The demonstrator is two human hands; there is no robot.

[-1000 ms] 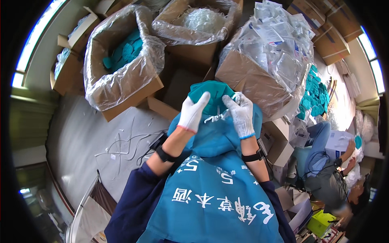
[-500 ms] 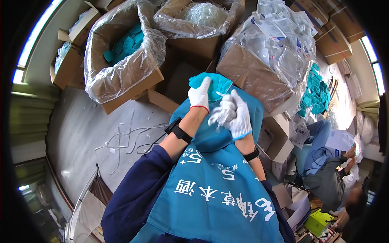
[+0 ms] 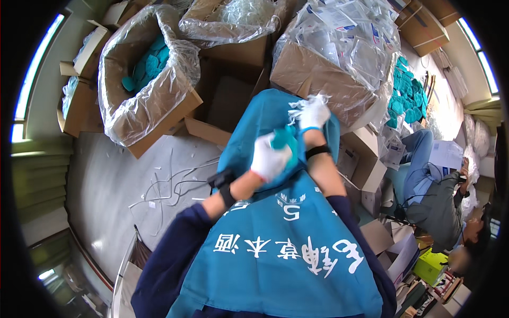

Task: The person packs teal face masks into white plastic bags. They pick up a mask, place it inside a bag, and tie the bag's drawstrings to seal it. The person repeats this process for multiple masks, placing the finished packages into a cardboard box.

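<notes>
A teal face mask (image 3: 288,142) is gripped in my left hand (image 3: 268,158), which wears a white glove with a red cuff. The mask is held low over my lap and is smeared by motion. Just beyond it, to the right, my right hand (image 3: 314,115), in a white glove with a blue cuff, is closed round a bundle of thin white elastic cords (image 3: 301,108). Loose ends of the cords stick out past the fingers. Under both hands spreads my blue-green apron (image 3: 254,127), with white print on it.
Ahead stand a plastic-lined carton (image 3: 146,114) of teal masks, one of white cords (image 3: 244,13), and one heaped with clear packets (image 3: 366,55). An open carton (image 3: 225,100) lies between. More masks (image 3: 405,93) lie at right, near a seated person (image 3: 432,185). Cords (image 3: 169,191) litter the floor.
My left hand has drawn the mask down toward me, and it now looks more crumpled in the grip. My right hand has moved up and away with the cords.
</notes>
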